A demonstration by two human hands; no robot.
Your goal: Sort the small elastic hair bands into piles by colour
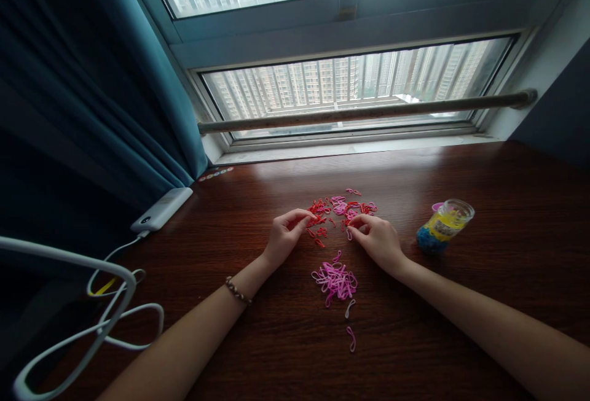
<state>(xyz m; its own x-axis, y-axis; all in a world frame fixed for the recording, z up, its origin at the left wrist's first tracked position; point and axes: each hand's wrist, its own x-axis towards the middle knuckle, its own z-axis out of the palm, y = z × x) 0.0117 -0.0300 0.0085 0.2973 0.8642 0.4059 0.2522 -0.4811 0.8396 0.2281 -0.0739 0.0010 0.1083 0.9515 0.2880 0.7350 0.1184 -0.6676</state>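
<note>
My left hand [286,235] is pinched at the left edge of a loose heap of small red rubber bands [318,233], its fingertips on a red one. Across from it, my right hand [378,242] pinches at the heap's right side, where a light pink rubber band [349,235] shows below the fingertips. Red and pink bands lie mixed between and behind the hands. Closer to me is a separate pile of pink rubber bands [336,280]. A pale band [350,309] and a single pink band [351,339] lie in front of that pile.
Right of my right hand stands a clear jar [445,226] with a yellow label and blue contents, a pink round piece behind it. A white power bank [162,209] with a cable lies at left by the curtain [152,81]. The brown table [258,352] meets a window sill.
</note>
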